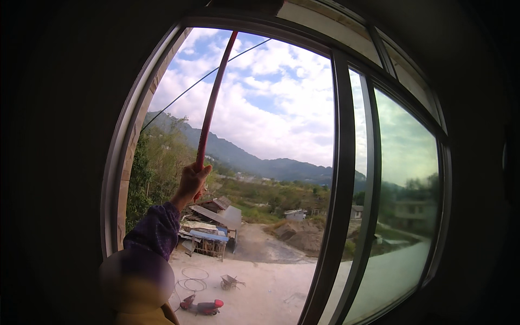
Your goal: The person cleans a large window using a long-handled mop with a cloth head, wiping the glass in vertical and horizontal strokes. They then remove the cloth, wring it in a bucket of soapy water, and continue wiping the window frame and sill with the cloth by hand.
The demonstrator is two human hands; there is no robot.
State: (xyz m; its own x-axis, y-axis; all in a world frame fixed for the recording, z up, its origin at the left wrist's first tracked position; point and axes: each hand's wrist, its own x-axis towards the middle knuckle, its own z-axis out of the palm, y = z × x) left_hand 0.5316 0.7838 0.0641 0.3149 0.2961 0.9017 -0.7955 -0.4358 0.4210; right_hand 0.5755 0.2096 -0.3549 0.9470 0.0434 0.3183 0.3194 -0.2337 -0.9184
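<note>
My left hand (pixel 192 181), in a purple sleeve (pixel 152 229), reaches up through the open left part of a sliding window. It is closed around the lower end of a slim red pole (pixel 214 95). The pole rises, leaning slightly right, and passes behind the upper bar of the metal window frame (pixel 260 26). Above that bar sits a dark reddish-brown thing (pixel 248 6); whether it is joined to the pole, I cannot tell. A blurred oval patch covers part of the arm, with yellow cloth (pixel 142 317) below it. My right hand is out of view.
To the right stand the upright window bars (pixel 343 162) and a glass pane (pixel 406 195). Far below, a concrete yard (pixel 260 280) holds a red scooter (pixel 202 305), a wheelbarrow (pixel 230 282) and a coiled hose or cable (pixel 193 279). A shed (pixel 219 215) and hills lie beyond.
</note>
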